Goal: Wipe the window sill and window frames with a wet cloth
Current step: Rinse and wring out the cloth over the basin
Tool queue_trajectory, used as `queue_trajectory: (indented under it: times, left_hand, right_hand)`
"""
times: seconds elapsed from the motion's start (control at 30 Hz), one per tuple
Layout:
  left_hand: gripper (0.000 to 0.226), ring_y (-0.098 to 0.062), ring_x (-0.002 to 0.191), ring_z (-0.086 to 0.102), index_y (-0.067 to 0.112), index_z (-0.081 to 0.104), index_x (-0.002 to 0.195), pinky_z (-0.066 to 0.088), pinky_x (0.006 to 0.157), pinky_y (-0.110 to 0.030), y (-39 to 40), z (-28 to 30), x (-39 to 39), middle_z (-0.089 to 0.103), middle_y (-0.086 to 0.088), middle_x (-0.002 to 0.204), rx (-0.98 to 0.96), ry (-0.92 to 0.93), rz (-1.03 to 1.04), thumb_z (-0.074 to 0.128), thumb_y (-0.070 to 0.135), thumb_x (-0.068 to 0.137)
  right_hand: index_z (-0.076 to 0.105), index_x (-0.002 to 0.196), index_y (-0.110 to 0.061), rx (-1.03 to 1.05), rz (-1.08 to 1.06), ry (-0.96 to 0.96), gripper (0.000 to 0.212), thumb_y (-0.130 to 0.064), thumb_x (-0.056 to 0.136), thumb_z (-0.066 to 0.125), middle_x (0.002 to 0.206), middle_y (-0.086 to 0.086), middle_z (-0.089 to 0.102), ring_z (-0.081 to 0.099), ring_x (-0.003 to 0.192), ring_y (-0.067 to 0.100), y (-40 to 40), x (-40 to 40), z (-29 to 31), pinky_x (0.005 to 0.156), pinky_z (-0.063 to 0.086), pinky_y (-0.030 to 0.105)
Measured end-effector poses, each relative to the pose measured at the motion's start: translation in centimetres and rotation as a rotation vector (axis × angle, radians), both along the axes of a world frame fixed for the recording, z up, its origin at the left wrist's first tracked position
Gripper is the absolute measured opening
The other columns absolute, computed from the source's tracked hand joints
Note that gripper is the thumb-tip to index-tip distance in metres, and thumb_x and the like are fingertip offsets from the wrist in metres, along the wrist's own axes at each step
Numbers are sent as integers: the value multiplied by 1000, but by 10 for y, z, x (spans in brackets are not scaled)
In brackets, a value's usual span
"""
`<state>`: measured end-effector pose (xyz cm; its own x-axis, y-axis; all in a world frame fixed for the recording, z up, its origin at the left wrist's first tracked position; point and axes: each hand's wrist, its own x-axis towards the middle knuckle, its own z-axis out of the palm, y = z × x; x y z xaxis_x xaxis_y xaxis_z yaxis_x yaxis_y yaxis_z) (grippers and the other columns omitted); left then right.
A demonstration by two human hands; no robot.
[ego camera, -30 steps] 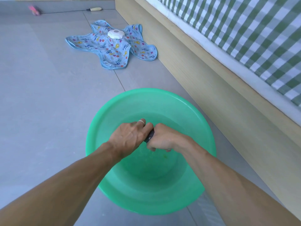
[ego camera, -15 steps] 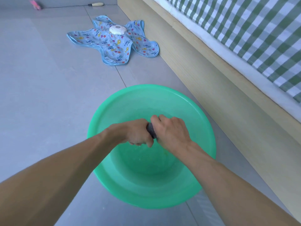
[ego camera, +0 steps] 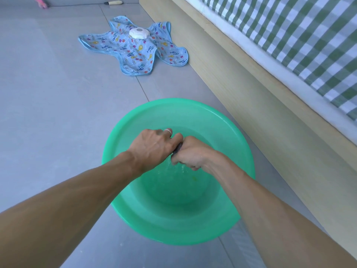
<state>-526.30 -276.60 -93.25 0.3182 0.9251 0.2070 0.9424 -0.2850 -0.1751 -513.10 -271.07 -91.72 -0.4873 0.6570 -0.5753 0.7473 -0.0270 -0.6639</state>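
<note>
A green plastic basin (ego camera: 195, 111) with water in it stands on the grey tiled floor. Over its middle, my left hand (ego camera: 152, 147) and my right hand (ego camera: 190, 154) both grip a dark wet cloth (ego camera: 178, 147), twisted tight between them. Only a small dark piece of the cloth shows between the fists; the remainder is hidden inside my hands. Drops of water fall below my right hand. A ring sits on a finger of my left hand.
A wooden bed frame (ego camera: 251, 97) with a green-checked sheet (ego camera: 301, 35) runs along the right. A blue patterned mat (ego camera: 135, 51) with a white round object (ego camera: 139, 32) lies on the floor beyond the basin. A cable and handle (ego camera: 113, 2) lie far back.
My hands have twisted the cloth the other way: the left hand's back has rolled up again and the right fist has turned under. The view shifted slightly.
</note>
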Motion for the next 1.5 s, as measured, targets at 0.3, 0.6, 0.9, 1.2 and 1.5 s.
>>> queue_trajectory:
  times: [0.3, 0.6, 0.9, 1.2, 1.5]
  left_hand:
    - [20, -16, 42, 33, 12, 53, 72, 23, 46, -23, 14, 14, -4, 44, -6, 58, -1060, -1165, 515, 68, 12, 85]
    - [23, -20, 53, 45, 11, 51, 64, 33, 46, -24, 11, 23, 18, 47, 1, 54, -755, -765, 445, 71, 13, 75]
    - [11, -32, 92, 65, 23, 58, 88, 38, 65, -30, -3, 18, 13, 65, -7, 95, -380, 0, 380, 48, 29, 88]
    - [16, -31, 87, 66, 22, 58, 97, 33, 61, -30, -1, 18, 7, 68, -4, 96, -340, 199, 249, 43, 24, 93]
    - [19, -31, 86, 65, 22, 59, 102, 32, 61, -30, -4, 20, 6, 67, -3, 95, -357, 209, 264, 42, 25, 95]
  right_hand:
    - [19, 155, -22, 879, 308, 141, 96, 1, 75, 69, 158, 15, 15, 39, 135, 34, -24, 25, -27, 105, 44, 41]
    - [59, 72, -10, 1359, 351, -186, 34, -5, 49, 84, 55, 7, 54, 52, 35, 28, -6, 6, -13, 38, 26, 24]
    - [64, 107, -13, 854, 369, -372, 24, -13, 83, 60, 110, 13, 68, 64, 103, 35, -19, -15, -5, 71, 42, 34]
    - [46, 68, -14, 467, 274, -294, 15, -9, 77, 56, 65, 2, 49, 53, 71, 32, -11, -18, -6, 58, 40, 29]
    - [45, 66, -14, 391, 282, -269, 19, -9, 80, 55, 67, 4, 51, 50, 58, 23, -13, -20, 0, 47, 31, 24]
